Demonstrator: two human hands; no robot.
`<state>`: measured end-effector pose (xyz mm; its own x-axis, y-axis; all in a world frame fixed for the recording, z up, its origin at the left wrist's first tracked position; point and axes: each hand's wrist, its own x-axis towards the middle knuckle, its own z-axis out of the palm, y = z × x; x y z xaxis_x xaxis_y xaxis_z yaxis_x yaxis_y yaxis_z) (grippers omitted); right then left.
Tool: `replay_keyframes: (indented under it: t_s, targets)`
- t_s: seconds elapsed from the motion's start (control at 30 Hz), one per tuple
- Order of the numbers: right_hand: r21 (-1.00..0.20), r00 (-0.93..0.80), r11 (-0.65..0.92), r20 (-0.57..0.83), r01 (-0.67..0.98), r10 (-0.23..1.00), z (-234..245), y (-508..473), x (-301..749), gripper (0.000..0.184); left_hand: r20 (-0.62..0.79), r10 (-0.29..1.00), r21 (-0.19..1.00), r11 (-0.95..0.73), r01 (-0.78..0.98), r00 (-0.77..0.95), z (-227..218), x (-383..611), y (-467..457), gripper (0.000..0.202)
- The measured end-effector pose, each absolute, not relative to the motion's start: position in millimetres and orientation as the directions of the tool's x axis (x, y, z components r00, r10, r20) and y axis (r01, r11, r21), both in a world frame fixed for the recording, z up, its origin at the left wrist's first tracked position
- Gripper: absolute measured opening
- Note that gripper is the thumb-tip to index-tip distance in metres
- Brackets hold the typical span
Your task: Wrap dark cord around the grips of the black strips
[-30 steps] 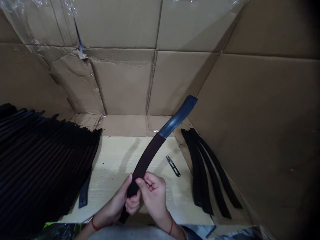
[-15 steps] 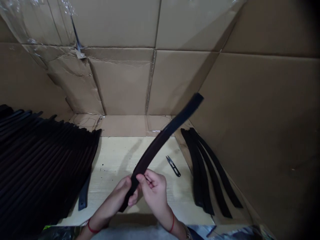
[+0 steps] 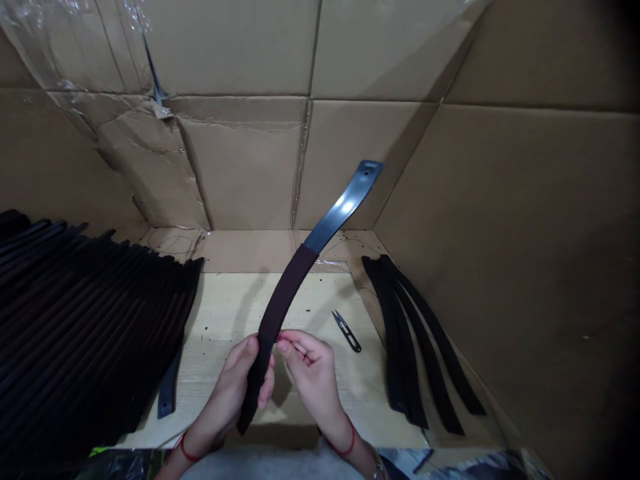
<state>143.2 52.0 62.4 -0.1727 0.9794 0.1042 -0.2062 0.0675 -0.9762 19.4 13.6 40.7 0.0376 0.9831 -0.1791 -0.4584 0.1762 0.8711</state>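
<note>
A long curved strip [image 3: 285, 293] slants up and away to the right, held above the table. Its upper end is bare, shiny and dark, with a small hole near the tip; the lower part has a dark maroon-black covering. My left hand [image 3: 235, 373] is closed around the lower part, thumb on the near face and fingers behind. At the strip's right edge, the thumb and forefinger of my right hand [image 3: 313, 373] are pinched together; whatever is between them is too small to make out. Small thread snips [image 3: 346, 331] lie on the table to the right.
A big pile of similar dark strips [image 3: 90, 333] covers the left side, with one bare holed end [image 3: 167, 393] sticking out. Several black strips [image 3: 420, 340] lie fanned out on the right. Cardboard walls [image 3: 240, 167] enclose the pale tabletop [image 3: 215, 373] at the back and sides.
The strip has turned in my hands, so its shiny bare end with the hole now faces me, and its tip has swung up and left. My right hand's pinch now sits at the strip's edge.
</note>
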Motion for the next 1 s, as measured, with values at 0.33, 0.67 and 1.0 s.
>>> replay_keyframes:
  t_s: [0.33, 0.67, 1.0]
  targets:
    - [-0.977, -0.392, -0.067, 0.018, -0.204, 0.92, 64.9, 53.4, 150.6, 0.03, -0.241, 0.796, 0.779, 0.5, -0.378, 0.555, 15.0, 26.4, 27.5, 0.074]
    - [-0.979, -0.598, -0.089, 0.039, -0.182, 0.801, 71.0, 48.9, 149.8, 0.03, -0.154, 0.962, 0.903, 0.23, -0.363, 0.225, 34.8, 14.3, 13.5, 0.059]
    - [-0.999, -0.459, 0.051, 0.042, 0.007, 0.888, 65.2, 61.6, 171.0, 0.025, -0.115, 0.967, 0.909, 0.195, -0.369, 0.228, 33.3, 16.9, 17.7, 0.045]
